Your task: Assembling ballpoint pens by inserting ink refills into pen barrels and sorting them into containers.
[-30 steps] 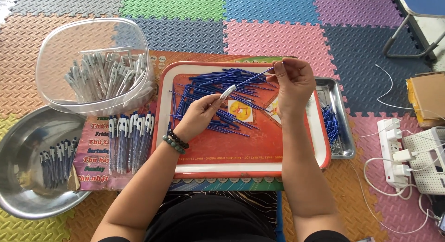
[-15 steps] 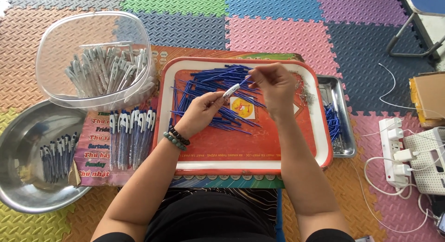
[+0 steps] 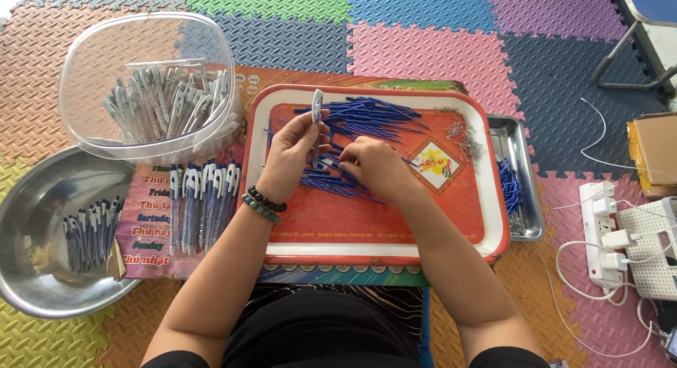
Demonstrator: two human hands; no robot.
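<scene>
Left hand (image 3: pixel 290 151) grip clamped on upright white plastic pen barrel (image 3: pixel 316 121); right hand (image 3: pixel 374 167) fingers pinched among thin blue refills (image 3: pixel 367 114) on orange tray (image 3: pixel 395 223)

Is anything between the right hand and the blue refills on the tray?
Nothing visible: the right hand already rests on the blue refills piled in the red tray. The left hand holds a pen barrel upright beside it.

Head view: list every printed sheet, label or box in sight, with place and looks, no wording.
Printed sheet: flat under the row of pens, left of the tray; pink-orange with coloured lettering.
Tray emblem: diamond on the red tray's floor; white, yellow and red.
Cardboard box: right edge; brown, partly cut off.
</scene>
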